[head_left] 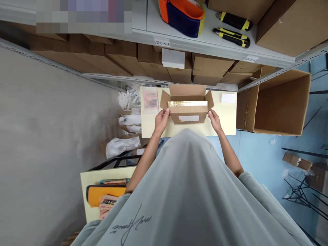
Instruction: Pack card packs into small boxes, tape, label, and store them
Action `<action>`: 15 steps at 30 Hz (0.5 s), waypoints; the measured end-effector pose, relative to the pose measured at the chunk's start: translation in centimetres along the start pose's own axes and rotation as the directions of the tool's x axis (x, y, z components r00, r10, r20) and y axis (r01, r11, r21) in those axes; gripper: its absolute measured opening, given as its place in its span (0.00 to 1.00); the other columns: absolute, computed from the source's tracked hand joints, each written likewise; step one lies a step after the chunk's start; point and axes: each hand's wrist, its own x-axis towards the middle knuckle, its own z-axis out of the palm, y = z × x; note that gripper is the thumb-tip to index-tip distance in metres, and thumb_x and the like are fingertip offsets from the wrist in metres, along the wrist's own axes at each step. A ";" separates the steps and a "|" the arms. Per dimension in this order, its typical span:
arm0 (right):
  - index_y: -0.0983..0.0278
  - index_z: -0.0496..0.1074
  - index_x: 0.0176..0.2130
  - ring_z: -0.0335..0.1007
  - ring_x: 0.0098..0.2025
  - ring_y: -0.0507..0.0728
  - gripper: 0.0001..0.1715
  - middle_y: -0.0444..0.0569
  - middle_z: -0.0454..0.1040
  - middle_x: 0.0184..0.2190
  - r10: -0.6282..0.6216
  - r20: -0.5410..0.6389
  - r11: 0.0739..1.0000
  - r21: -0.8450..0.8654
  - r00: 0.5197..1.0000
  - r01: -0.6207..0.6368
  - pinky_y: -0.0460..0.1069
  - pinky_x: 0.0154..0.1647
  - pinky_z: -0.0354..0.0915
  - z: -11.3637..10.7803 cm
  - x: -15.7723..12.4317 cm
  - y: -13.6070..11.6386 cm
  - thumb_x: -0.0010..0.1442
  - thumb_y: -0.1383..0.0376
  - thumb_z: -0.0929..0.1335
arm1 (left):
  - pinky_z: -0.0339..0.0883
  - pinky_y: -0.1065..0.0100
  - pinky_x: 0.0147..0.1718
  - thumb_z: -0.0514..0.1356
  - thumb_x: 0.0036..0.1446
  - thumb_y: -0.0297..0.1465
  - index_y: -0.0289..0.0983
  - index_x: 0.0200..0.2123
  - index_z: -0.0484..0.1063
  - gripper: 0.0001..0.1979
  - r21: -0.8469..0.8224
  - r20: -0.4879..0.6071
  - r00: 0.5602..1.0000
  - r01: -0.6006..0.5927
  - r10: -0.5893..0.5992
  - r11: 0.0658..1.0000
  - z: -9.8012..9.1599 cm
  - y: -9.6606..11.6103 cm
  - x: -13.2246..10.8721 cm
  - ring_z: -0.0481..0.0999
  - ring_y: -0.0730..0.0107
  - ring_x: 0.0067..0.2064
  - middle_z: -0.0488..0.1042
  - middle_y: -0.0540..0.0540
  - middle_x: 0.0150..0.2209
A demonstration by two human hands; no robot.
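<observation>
A small cardboard box [188,110] stands on the pale yellow table [157,130]. Its back flap and both side flaps are raised, and shiny tape runs along the upper edge of the near side. A white label [189,118] is stuck on the face towards me. My left hand [162,121] grips the box's left near corner, thumb on top. At the opposite corner, my right hand [214,120] has its fingers closed against the box's right side. The inside of the box is mostly hidden behind the near flap.
Pink-printed plastic packets [150,100] lie left on the table, a white card [228,98] right. A large open carton [282,106] stands beside the table. The shelf [138,37] above holds a tape dispenser [183,18] and utility knives [232,37]; boxes fill the level below.
</observation>
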 end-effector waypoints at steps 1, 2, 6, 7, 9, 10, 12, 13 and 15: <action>0.61 0.79 0.56 0.82 0.66 0.67 0.56 0.60 0.85 0.61 0.028 0.002 1.000 0.004 1.000 -0.028 0.66 0.75 0.75 0.0 -0.4 0.4 0.61 0.17 0.66 | 0.84 0.46 0.63 0.67 0.66 0.66 0.38 0.46 0.83 0.35 -0.003 -0.034 0.998 0.051 -0.051 0.999 -0.1 -0.6 -0.4 0.88 0.43 0.60 0.88 0.34 0.49; 0.62 0.79 0.53 0.82 0.66 0.68 0.57 0.61 0.86 0.60 0.064 0.000 0.998 0.019 0.998 -0.064 0.67 0.75 0.75 0.0 -0.7 0.9 0.59 0.17 0.66 | 0.84 0.44 0.63 0.69 0.66 0.64 0.37 0.48 0.84 0.34 -0.014 -0.070 0.992 0.103 -0.104 0.995 -0.1 -1.1 -0.8 0.87 0.41 0.62 0.89 0.34 0.50; 0.64 0.80 0.55 0.83 0.68 0.70 0.56 0.64 0.86 0.63 0.167 -0.005 0.974 0.154 0.986 -0.165 0.67 0.74 0.77 -0.4 -1.6 2.0 0.59 0.19 0.69 | 0.86 0.44 0.62 0.68 0.69 0.59 0.35 0.53 0.84 0.32 -0.088 -0.099 0.970 0.213 -0.222 0.973 -0.4 -2.5 -1.8 0.87 0.41 0.64 0.88 0.31 0.57; 0.63 0.80 0.56 0.83 0.67 0.71 0.54 0.63 0.86 0.64 0.166 0.001 0.972 0.170 0.986 -0.164 0.67 0.73 0.78 -0.6 -1.8 2.1 0.59 0.21 0.71 | 0.86 0.45 0.61 0.68 0.69 0.59 0.34 0.52 0.84 0.31 -0.096 -0.082 0.971 0.219 -0.227 0.971 -0.6 -2.7 -1.9 0.87 0.42 0.63 0.88 0.31 0.57; 0.62 0.80 0.55 0.85 0.65 0.71 0.49 0.63 0.87 0.62 0.141 -0.012 0.975 0.173 0.990 -0.137 0.67 0.71 0.79 -1.1 -1.9 2.2 0.59 0.25 0.74 | 0.87 0.46 0.61 0.70 0.66 0.57 0.35 0.50 0.83 0.30 -0.100 -0.062 0.976 0.202 -0.209 0.974 -1.2 -2.9 -2.1 0.88 0.43 0.61 0.88 0.32 0.56; 0.62 0.80 0.55 0.85 0.64 0.71 0.47 0.62 0.88 0.60 0.123 -0.029 0.979 0.169 0.992 -0.116 0.67 0.71 0.79 -1.3 -1.9 2.2 0.58 0.27 0.75 | 0.86 0.46 0.61 0.72 0.64 0.56 0.35 0.50 0.83 0.30 -0.102 -0.065 0.979 0.185 -0.192 0.977 -1.6 -2.9 -2.0 0.88 0.44 0.61 0.88 0.33 0.56; 0.61 0.79 0.52 0.87 0.60 0.69 0.43 0.60 0.90 0.56 0.091 -0.069 0.984 0.160 0.994 -0.079 0.66 0.69 0.79 -1.9 -1.6 2.3 0.57 0.31 0.77 | 0.85 0.47 0.63 0.77 0.58 0.53 0.37 0.52 0.82 0.29 -0.115 -0.093 0.984 0.139 -0.150 0.984 -2.2 -3.0 -1.6 0.89 0.46 0.60 0.89 0.36 0.56; 0.60 0.79 0.51 0.87 0.58 0.69 0.40 0.58 0.90 0.54 0.077 -0.080 0.986 0.155 0.994 -0.064 0.66 0.67 0.80 -2.2 -1.3 2.3 0.57 0.32 0.78 | 0.84 0.48 0.63 0.78 0.55 0.50 0.38 0.53 0.82 0.30 -0.126 -0.107 0.986 0.111 -0.125 0.986 -2.4 -3.0 -1.2 0.89 0.47 0.60 0.89 0.37 0.55; 0.60 0.79 0.49 0.88 0.54 0.67 0.36 0.56 0.91 0.49 0.049 -0.085 0.988 0.151 0.995 -0.036 0.64 0.64 0.81 -2.6 -0.6 2.3 0.57 0.35 0.78 | 0.83 0.49 0.65 0.80 0.53 0.46 0.38 0.53 0.82 0.29 -0.152 -0.119 0.990 0.057 -0.076 0.987 -2.7 -3.0 -0.2 0.89 0.48 0.59 0.90 0.38 0.53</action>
